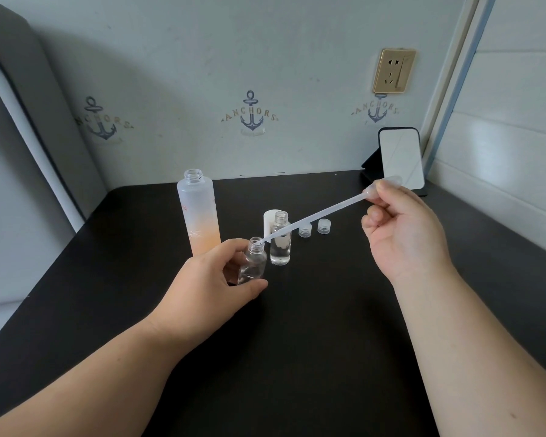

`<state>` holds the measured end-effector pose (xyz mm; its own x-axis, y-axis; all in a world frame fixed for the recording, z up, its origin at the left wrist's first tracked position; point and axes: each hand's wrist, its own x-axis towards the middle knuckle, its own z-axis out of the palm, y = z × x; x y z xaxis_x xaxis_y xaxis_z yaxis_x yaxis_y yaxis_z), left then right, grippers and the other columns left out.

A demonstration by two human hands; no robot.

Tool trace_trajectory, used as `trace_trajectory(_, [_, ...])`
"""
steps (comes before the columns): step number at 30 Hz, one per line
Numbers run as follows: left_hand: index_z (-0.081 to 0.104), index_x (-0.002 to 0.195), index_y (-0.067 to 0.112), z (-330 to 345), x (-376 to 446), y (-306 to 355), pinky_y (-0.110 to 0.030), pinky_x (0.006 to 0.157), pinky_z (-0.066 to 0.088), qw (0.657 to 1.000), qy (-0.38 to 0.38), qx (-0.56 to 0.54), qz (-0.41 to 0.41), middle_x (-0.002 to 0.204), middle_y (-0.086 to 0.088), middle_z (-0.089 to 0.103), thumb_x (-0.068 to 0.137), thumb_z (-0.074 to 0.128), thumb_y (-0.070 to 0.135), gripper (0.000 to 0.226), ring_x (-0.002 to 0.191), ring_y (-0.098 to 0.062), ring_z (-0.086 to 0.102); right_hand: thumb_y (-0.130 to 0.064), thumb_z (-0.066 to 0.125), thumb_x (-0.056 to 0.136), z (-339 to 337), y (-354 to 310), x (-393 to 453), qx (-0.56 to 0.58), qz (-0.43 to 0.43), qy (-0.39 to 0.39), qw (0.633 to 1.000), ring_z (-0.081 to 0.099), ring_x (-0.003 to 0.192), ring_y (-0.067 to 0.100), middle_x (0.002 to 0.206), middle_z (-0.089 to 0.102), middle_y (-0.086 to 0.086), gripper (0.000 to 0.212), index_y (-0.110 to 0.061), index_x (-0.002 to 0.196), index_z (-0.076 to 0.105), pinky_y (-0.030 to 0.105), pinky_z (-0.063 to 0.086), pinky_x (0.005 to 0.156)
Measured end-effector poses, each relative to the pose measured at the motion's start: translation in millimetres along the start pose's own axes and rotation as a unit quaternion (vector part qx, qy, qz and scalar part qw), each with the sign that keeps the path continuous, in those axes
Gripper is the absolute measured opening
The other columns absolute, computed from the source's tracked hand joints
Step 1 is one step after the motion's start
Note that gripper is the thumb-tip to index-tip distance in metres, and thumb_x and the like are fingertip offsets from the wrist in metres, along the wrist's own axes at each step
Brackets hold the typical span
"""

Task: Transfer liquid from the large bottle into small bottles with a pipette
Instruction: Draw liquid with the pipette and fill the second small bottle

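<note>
Biggest risk here imo: the pipette [312, 216] comes in at a really shallow slant, with only its tip at the mouth of the small clear bottle [253, 262], so one hard squeeze on the bulb could send drops over the rim onto the black table [312, 342]. That bottle is tilted too, so it could slip.

Left hand [202, 287] has fingers and thumb curled round the small bottle. Right hand [404, 228] pinches the pipette bulb, other fingers curled in. The large frosted bottle [198, 212] stands uncapped just behind, a second small bottle [280, 239] with liquid beside it.
</note>
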<state>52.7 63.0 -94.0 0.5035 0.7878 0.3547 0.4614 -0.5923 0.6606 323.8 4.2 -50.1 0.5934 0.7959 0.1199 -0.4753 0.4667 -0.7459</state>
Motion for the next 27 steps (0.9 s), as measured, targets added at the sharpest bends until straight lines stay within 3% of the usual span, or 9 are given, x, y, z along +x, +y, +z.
trace_trajectory(12, [0.056, 0.116, 0.048, 1, 0, -1, -0.013, 0.083, 0.054, 0.998, -0.011, -0.059, -0.009, 0.11, 0.03, 0.064, 0.072, 0.087, 0.047, 0.054, 0.1, 0.003, 0.066, -0.013, 0.066, 0.091, 2, -1, -3, 0.046, 0.044, 0.008, 0.998, 0.058, 0.059, 0.013, 0.075, 0.068, 0.0, 0.028, -0.012, 0.064, 0.073, 0.021, 0.047, 0.057])
trace_trajectory(15, [0.062, 0.117, 0.041, -1, -2, 0, -0.024, 0.08, 0.057, 0.994, 0.043, -0.099, 0.014, 0.106, 0.02, 0.068, 0.078, 0.077, 0.056, 0.044, 0.098, -0.006, 0.069, -0.014, 0.066, 0.092, 2, -1, -3, 0.054, 0.046, 0.012, 0.997, 0.058, 0.059, 0.014, 0.075, 0.068, 0.001, 0.028, -0.011, 0.065, 0.073, 0.022, 0.047, 0.056])
trace_trajectory(18, [0.067, 0.107, 0.037, -5, -5, 1, -0.034, 0.078, 0.057, 0.975, 0.138, -0.173, 0.025, 0.097, 0.008, 0.072, 0.084, 0.061, 0.051, 0.027, 0.09, -0.017, 0.069, -0.014, 0.066, 0.093, 2, -1, -3, 0.059, 0.047, 0.015, 0.997, 0.057, 0.059, 0.014, 0.075, 0.068, 0.002, 0.027, -0.01, 0.067, 0.072, 0.023, 0.046, 0.056])
trace_trajectory(22, [0.061, 0.1, 0.041, -10, -3, 2, -0.01, 0.069, 0.047, 0.946, 0.276, -0.166, 0.031, 0.091, 0.021, 0.065, 0.09, 0.057, 0.041, 0.011, 0.084, -0.001, 0.062, -0.015, 0.066, 0.093, 1, -1, -2, 0.059, 0.047, 0.017, 0.997, 0.057, 0.06, 0.014, 0.076, 0.067, 0.002, 0.023, -0.009, 0.07, 0.07, 0.023, 0.046, 0.057])
trace_trajectory(25, [0.054, 0.109, 0.039, -13, 3, -4, -0.008, 0.07, 0.044, 0.929, 0.329, -0.166, -0.027, 0.097, 0.02, 0.057, 0.084, 0.062, 0.043, 0.026, 0.085, 0.004, 0.056, -0.015, 0.066, 0.092, 1, 0, -1, 0.063, 0.048, 0.024, 0.997, 0.057, 0.06, 0.015, 0.075, 0.067, 0.002, 0.022, -0.008, 0.071, 0.07, 0.023, 0.046, 0.056])
trace_trajectory(27, [0.049, 0.12, 0.035, -12, 8, -10, -0.014, 0.075, 0.045, 0.931, 0.313, -0.168, -0.085, 0.111, 0.014, 0.055, 0.079, 0.066, 0.045, 0.046, 0.095, 0.0, 0.057, -0.015, 0.066, 0.093, 1, 0, -1, 0.065, 0.049, 0.025, 0.996, 0.057, 0.059, 0.015, 0.075, 0.067, 0.002, 0.022, -0.008, 0.072, 0.069, 0.023, 0.046, 0.056])
